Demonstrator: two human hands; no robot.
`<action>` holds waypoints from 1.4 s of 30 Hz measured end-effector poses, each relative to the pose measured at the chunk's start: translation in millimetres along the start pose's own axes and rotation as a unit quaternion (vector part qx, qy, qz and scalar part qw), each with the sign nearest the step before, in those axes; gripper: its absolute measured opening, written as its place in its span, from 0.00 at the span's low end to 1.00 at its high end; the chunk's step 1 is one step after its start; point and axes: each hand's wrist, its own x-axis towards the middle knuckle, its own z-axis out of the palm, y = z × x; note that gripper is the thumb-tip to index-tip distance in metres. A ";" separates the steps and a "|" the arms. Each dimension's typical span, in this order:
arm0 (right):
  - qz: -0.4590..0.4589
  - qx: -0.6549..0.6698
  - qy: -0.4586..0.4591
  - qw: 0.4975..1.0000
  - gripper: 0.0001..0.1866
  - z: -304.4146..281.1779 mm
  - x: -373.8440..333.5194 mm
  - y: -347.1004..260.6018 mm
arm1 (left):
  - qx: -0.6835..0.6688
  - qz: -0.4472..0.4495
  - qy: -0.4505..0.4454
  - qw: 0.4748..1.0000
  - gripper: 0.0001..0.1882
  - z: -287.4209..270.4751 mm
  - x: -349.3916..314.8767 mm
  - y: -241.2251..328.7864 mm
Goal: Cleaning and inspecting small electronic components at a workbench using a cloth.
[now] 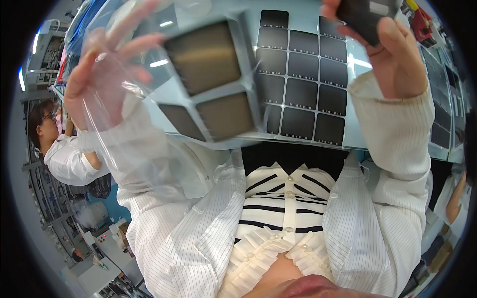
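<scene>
At the upper left, my left hand (102, 84) is blurred, its fingers spread against a clear plastic film (107, 136) that drapes over hand and wrist. Beside its fingertips a clear sheet with dark rounded-square panels (203, 57) is tilted up off the table, smeared by motion; its exact grip is hard to see. My right hand (402, 62), raised at the upper right, grips a dark flat piece (365, 17) with a small pale patch between thumb and fingers. Between the hands, rows of dark rounded-square panels (303, 94) lie on the table.
The pale table (360, 124) has its near edge close to my body. More dark panels (439, 111) lie at the far right, near a red object (420, 22). To the left a person in white (69, 159) sits by shelves; another person's arm (454, 201) shows at right.
</scene>
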 end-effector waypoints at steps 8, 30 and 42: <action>-0.198 -0.526 -0.103 0.821 0.28 -48.8 27.1 49.8 | 0.066 0.067 0.355 0.930 0.14 -117.0 -28.3 -51.8; -0.265 -0.687 -0.146 0.661 0.15 -82.6 73.6 86.0 | 0.585 0.186 0.392 0.685 0.09 25.0 -44.3 -110.4; -0.285 -0.687 -0.183 0.643 0.17 -71.9 74.8 82.9 | 0.559 0.124 0.204 0.794 0.04 76.1 -0.4 -154.2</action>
